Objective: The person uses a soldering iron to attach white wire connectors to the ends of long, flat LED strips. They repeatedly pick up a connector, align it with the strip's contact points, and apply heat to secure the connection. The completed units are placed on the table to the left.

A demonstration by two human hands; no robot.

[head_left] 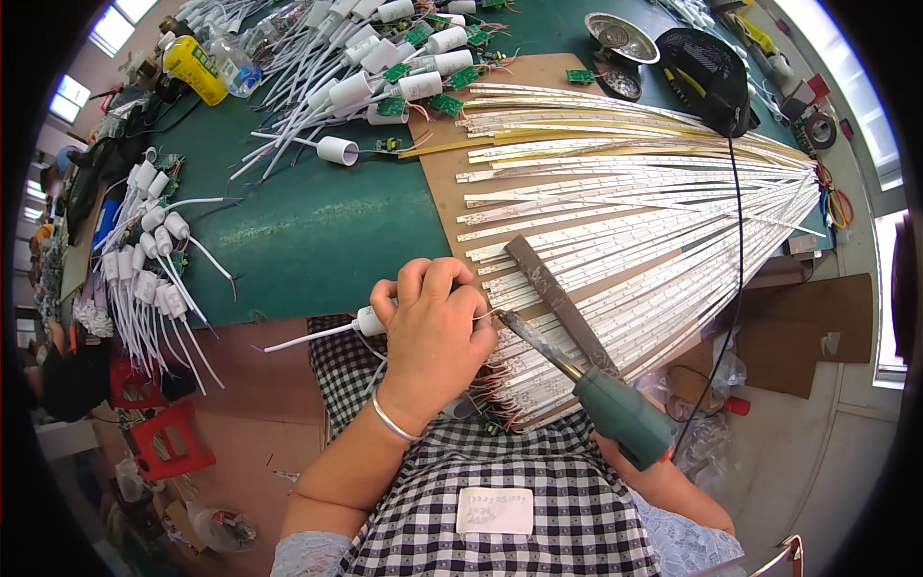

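My left hand (435,322) is closed in a pinch at the near end of the LED strips, with a thin wire (486,314) at its fingertips. A white cylindrical cap (368,321) with a white cable sticks out from behind its fingers. My right hand (615,450), largely hidden, grips a green-bodied soldering iron (623,419). Its tip meets the strip ends beside my left fingertips. Many white LED strips (615,231) fan out over brown board, gathered at the far right. Across them lies a dark flat bar (562,303), close to the iron's shaft.
Piled on the green table (317,240) are white caps (351,89) with cables and green circuit boards (447,104). Another bundle of caps (144,250) hangs over the left edge. A metal bowl (623,38) and black mesh item (702,77) stand at the back. A black cord (738,240) crosses the strips.
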